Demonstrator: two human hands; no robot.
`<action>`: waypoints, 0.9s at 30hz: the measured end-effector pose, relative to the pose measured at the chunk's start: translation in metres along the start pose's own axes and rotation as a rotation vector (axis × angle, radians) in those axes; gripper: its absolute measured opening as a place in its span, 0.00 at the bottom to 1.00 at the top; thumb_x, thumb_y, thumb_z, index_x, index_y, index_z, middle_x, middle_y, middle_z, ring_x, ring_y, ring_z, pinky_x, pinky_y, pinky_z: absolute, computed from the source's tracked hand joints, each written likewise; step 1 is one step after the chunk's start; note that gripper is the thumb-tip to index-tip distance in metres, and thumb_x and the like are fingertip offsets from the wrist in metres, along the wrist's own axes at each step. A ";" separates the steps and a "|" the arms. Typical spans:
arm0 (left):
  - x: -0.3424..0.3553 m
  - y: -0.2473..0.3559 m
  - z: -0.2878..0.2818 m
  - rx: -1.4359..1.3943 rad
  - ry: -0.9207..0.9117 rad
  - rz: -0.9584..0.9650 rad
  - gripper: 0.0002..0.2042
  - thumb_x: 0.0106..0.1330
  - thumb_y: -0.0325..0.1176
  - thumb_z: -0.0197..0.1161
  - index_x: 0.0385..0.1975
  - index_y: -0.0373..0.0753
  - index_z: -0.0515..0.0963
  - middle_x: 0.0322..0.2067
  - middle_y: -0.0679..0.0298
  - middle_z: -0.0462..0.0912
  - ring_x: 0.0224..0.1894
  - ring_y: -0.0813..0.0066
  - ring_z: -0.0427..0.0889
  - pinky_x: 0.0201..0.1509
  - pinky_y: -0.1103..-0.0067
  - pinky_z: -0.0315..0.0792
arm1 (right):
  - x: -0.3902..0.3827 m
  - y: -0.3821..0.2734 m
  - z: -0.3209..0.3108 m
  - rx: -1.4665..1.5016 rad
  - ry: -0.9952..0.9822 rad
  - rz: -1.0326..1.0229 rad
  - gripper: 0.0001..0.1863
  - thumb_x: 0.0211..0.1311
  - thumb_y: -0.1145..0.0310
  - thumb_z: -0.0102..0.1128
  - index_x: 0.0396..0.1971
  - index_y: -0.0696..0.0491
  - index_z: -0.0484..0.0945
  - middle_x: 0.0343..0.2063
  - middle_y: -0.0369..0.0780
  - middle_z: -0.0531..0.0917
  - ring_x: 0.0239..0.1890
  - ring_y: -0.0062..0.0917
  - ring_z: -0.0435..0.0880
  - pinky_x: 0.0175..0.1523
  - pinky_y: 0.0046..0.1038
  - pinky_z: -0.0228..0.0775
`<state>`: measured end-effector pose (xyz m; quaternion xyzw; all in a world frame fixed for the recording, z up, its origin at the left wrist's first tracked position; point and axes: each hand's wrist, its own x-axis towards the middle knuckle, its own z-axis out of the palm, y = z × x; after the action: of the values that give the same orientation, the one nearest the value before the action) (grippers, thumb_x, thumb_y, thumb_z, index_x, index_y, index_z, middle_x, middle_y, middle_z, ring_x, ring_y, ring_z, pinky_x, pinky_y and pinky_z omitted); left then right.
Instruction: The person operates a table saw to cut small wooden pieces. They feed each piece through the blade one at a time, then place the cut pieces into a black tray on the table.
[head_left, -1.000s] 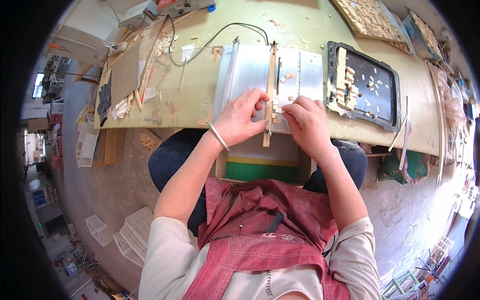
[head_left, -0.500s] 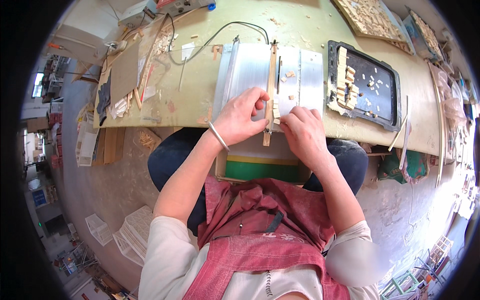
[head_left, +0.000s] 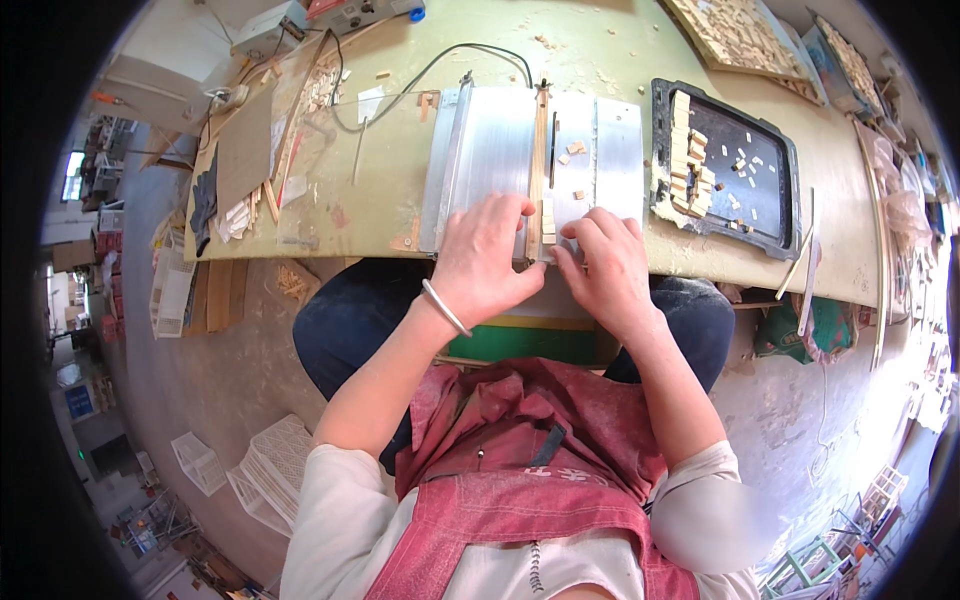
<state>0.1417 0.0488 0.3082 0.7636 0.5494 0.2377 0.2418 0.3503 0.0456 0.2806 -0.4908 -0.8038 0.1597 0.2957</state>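
A metal plate [head_left: 495, 130] lies at the near edge of the bench, with a long wooden strip [head_left: 537, 150] running front to back across it. Small wooden blocks [head_left: 548, 218] stand in a short row against the strip's right side. My left hand [head_left: 485, 255] is beside the strip's near end, thumb and fingers apart, and hides that end. To the right of the row, my right hand [head_left: 608, 265] has bent fingers, its thumb and forefinger apart near the lowest block. Nothing shows in either hand. Loose wood pieces [head_left: 573, 149] lie farther up the plate.
At the right, a black tray [head_left: 775, 190] holds rows of wooden blocks and scattered bits. A board heaped with blocks [head_left: 745, 45] is at the far right. A black cable [head_left: 420, 80] curves behind the plate. Cardboard [head_left: 247, 145] and a dark glove [head_left: 204, 205] lie left.
My left hand has come nearer to me, its thumb now over the strip's near end. My right hand's fingertips have drawn back from the blocks, and its thumb and forefinger have parted.
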 end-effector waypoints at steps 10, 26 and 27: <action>-0.002 0.005 0.021 0.167 0.150 0.003 0.25 0.53 0.33 0.75 0.52 0.40 0.75 0.42 0.61 0.80 0.46 0.59 0.83 0.52 0.62 0.71 | 0.010 -0.003 0.003 -0.073 0.064 -0.014 0.12 0.58 0.72 0.67 0.42 0.54 0.85 0.36 0.40 0.81 0.43 0.38 0.82 0.51 0.41 0.68; 0.009 -0.001 0.019 0.050 0.043 -0.038 0.27 0.56 0.35 0.73 0.57 0.42 0.74 0.48 0.55 0.80 0.52 0.49 0.82 0.54 0.57 0.70 | 0.008 0.000 0.018 -0.101 0.054 -0.031 0.17 0.60 0.72 0.68 0.50 0.53 0.87 0.35 0.38 0.81 0.42 0.35 0.83 0.49 0.38 0.68; 0.009 -0.001 0.018 0.051 0.038 -0.040 0.27 0.57 0.35 0.73 0.57 0.42 0.74 0.48 0.55 0.80 0.52 0.49 0.82 0.55 0.57 0.70 | 0.008 0.000 0.018 -0.106 0.046 -0.033 0.18 0.58 0.72 0.69 0.51 0.53 0.87 0.36 0.39 0.81 0.42 0.35 0.83 0.49 0.39 0.68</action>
<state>0.1555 0.0560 0.2944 0.7537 0.5751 0.2331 0.2164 0.3362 0.0535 0.2698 -0.4961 -0.8121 0.1005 0.2903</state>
